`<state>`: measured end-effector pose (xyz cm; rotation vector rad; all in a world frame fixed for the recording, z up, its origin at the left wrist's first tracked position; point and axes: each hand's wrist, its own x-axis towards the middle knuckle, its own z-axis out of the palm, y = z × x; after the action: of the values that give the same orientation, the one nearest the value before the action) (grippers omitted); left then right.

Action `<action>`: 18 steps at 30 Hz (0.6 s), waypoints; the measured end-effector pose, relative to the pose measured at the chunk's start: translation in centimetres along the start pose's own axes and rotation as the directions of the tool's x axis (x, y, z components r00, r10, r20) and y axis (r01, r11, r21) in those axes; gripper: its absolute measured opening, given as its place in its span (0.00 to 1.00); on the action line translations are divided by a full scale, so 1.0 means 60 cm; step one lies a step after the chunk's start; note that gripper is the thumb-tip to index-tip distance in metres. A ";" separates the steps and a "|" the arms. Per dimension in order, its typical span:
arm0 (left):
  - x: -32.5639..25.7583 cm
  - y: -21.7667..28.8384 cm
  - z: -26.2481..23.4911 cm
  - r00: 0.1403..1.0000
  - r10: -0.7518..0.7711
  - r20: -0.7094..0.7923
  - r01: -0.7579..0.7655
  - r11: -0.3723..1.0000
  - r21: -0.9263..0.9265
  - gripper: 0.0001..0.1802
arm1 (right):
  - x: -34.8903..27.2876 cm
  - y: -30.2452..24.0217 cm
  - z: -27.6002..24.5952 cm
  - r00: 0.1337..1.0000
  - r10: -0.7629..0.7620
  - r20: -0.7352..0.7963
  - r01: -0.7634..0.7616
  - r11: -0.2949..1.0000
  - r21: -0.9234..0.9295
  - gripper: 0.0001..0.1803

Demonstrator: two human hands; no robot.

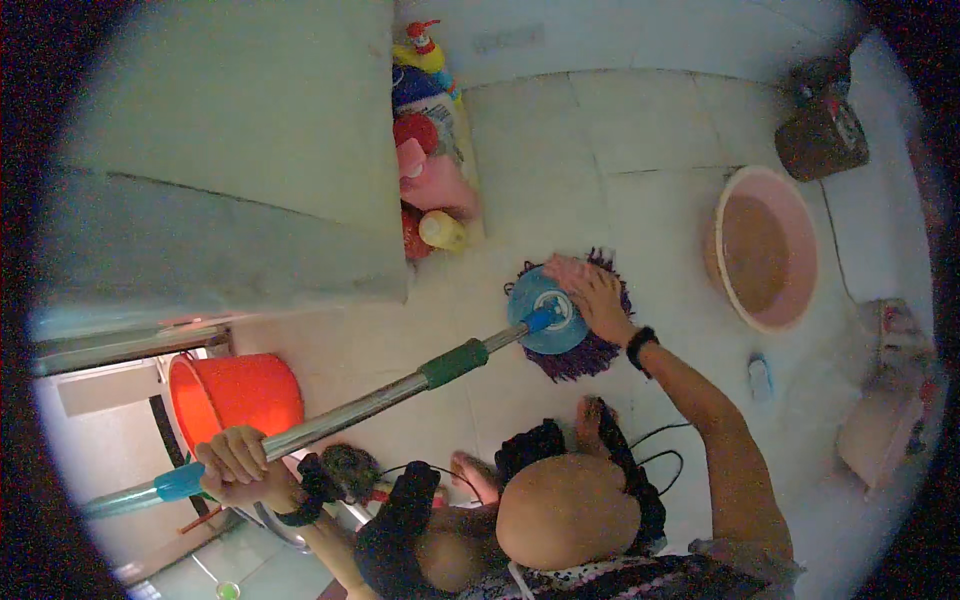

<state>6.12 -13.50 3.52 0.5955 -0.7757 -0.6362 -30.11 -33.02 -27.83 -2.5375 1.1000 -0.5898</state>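
Note:
A mop lies slanted across the view, its metal pole (370, 400) running from lower left up to a round blue plastic head (530, 300). Purple strands (585, 362) spread out beneath that disc on the tiled floor. My left hand (238, 465) is closed around the pole near its blue joint. With my right hand (598, 300) I hold a pink cloth (568, 272) against the right edge of the disc. The fingertips of that hand are partly lost in the cloth.
A pink basin (722, 250) of brownish water stands to the right, near a dark container (820, 140). Bottles (440, 190) line the cabinet (240, 230) side. An orange bucket (285, 385) sits at left. A small pale-blue object (760, 378) lies on the floor.

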 end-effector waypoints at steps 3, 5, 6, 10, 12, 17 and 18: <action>-0.002 0.002 0.005 1.000 0.008 -0.005 -0.008 1.000 -0.016 0.12 | -0.058 -0.039 0.011 0.999 0.016 -0.051 -0.013 0.998 0.056 0.29; -0.002 0.000 0.013 1.000 -0.001 0.003 0.001 0.999 -0.044 0.12 | -0.092 -0.063 0.033 0.996 0.028 -0.085 -0.020 0.995 0.098 0.32; -0.002 0.001 0.016 1.000 0.002 -0.005 -0.002 1.000 -0.026 0.12 | -0.104 -0.071 0.040 0.998 0.030 -0.058 -0.024 0.995 0.092 0.33; -0.002 -0.014 0.015 0.999 -0.005 -0.034 0.006 1.000 0.019 0.13 | -0.149 -0.066 0.064 0.992 0.037 0.120 -0.034 0.999 -0.031 0.31; -0.003 -0.013 0.015 0.999 -0.010 -0.036 0.011 1.000 0.024 0.13 | -0.163 -0.053 0.077 0.991 0.004 0.136 0.004 0.998 -0.061 0.30; -0.004 0.002 0.010 0.998 -0.052 0.028 0.051 0.999 0.016 0.13 | -0.132 -0.040 0.037 0.927 -0.172 0.332 0.254 0.941 -0.224 0.25; -0.006 -0.004 0.006 0.998 -0.060 0.013 0.060 0.998 0.006 0.13 | -0.113 -0.042 0.022 0.905 -0.097 0.414 0.238 0.923 -0.304 0.24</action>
<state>5.59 -13.50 3.41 0.6217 -0.7745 -0.6938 -32.13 -26.16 -29.58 -2.8979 0.9021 0.1016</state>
